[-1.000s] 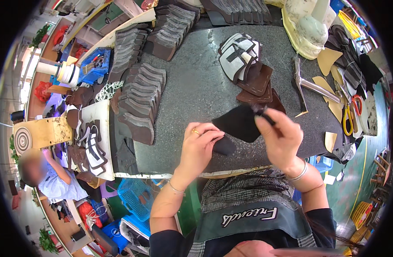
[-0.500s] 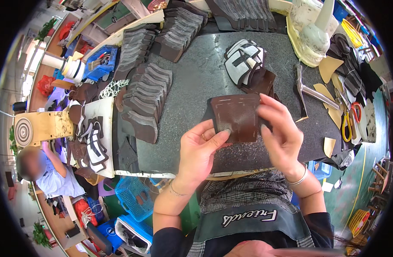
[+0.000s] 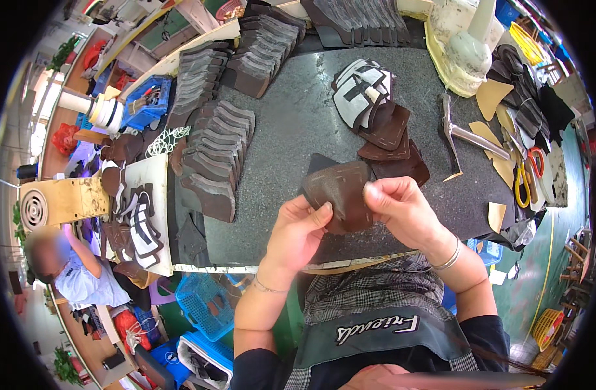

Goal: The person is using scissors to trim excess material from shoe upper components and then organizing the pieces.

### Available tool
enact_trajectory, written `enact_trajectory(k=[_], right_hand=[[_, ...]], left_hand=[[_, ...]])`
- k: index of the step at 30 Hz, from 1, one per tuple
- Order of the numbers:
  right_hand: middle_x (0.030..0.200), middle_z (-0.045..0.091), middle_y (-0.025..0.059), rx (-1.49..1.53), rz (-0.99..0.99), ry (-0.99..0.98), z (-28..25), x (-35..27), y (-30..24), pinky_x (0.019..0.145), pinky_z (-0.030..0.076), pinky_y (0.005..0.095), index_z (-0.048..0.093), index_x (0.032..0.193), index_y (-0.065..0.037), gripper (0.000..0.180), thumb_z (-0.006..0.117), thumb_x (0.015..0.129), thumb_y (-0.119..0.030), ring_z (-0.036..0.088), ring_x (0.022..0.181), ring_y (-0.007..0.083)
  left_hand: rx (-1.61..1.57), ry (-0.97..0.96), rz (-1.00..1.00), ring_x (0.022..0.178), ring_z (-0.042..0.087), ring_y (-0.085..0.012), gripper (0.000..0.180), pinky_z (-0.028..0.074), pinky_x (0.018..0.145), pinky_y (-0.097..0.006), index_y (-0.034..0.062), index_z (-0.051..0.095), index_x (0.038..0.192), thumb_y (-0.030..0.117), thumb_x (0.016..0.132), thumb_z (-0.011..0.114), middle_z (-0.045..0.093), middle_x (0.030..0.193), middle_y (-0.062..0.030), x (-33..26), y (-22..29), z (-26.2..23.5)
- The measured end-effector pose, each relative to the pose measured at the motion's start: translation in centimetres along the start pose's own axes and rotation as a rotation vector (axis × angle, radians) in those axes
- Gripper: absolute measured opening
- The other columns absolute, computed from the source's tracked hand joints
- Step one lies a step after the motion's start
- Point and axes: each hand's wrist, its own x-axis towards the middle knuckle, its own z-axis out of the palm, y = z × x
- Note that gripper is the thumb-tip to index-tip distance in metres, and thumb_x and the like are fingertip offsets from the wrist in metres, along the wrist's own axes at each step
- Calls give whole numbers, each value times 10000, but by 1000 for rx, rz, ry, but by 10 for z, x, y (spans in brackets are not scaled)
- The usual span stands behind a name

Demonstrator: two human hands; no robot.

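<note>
Two hands are engaged with one brown leather piece (image 3: 342,195), positioned above the worktop (image 3: 285,130) toward its near edge. The left hand (image 3: 295,229) grips the piece's left side, thumb on the upper face; the right hand (image 3: 403,209) pinches its right side between thumb and fingers. Four fanned stacks of dark brown pieces lie on the worktop: three toward its left edge (image 3: 214,159), (image 3: 195,84), (image 3: 264,58), and one at its far edge (image 3: 357,25). One overlapping pile of white-and-black pieces (image 3: 361,94) lies right of centre; at least three loose brown pieces (image 3: 390,127) adjoin its near side. One hammer (image 3: 478,140) lies toward the right edge. Two scissor handles, one yellow (image 3: 522,186) and one orange (image 3: 537,161), lie beyond the hammer, among at least three tan pieces (image 3: 494,97). One pale machine post (image 3: 472,52) stands at the far right corner. One blue basket (image 3: 205,304) is below the near left corner; one co-worker (image 3: 91,266) is at the far left.

The fingers cover parts of both side edges of the leather piece. Its visible face is smooth, slightly glossy and roughly four-sided, with a pale streak near the middle. Dark material (image 3: 319,162) shows past its far left corner; whether it is attached cannot be told
</note>
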Motion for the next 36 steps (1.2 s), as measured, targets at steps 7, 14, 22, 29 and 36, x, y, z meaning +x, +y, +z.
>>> enact_trajectory(k=[7, 14, 22, 29, 36], right_hand=[[918, 710, 88, -325, -135, 38, 8, -8, -3, 777, 572, 266, 669, 1042, 56, 205, 737, 865, -22, 677, 848, 114], [878, 700, 106, -980, -539, 10, 4, -12, -4, 735, 570, 311, 692, 958, 27, 167, 720, 797, 58, 691, 815, 205], [978, 660, 178, -1253, -565, 3, -12, -18, 7, 738, 557, 407, 643, 1055, 33, 247, 659, 809, 29, 665, 894, 354], [832, 629, 148, -1403, -595, -44, -15, -13, 18, 647, 537, 393, 657, 1033, 20, 259, 731, 794, -45, 656, 738, 339], [849, 653, 133, -1258, -490, 147, -8, -14, 26, 609, 542, 361, 673, 932, -7, 142, 727, 802, -22, 669, 690, 301]], left_hand=[[0, 44, 19, 1040, 662, -220, 319, 532, 925, -387, -23, 604, 1234, 102, 942, 640, 680, 1159, -122, -4, 6, 1], [377, 24, 321, 1028, 676, -265, 228, 544, 908, -385, 16, 663, 1128, 29, 900, 657, 696, 1111, -123, -6, 7, 0], [1777, -323, 891, 982, 672, -287, 272, 557, 867, -409, 17, 720, 944, 63, 677, 689, 692, 1021, -104, -43, 4, 1], [1792, -266, 913, 986, 639, -280, 369, 565, 854, -417, 23, 742, 982, 90, 625, 674, 635, 1040, -92, -49, -19, 0], [1795, -301, 970, 958, 632, -274, 386, 574, 846, -411, 17, 751, 955, 80, 578, 698, 623, 1005, -99, -47, -24, 0]])
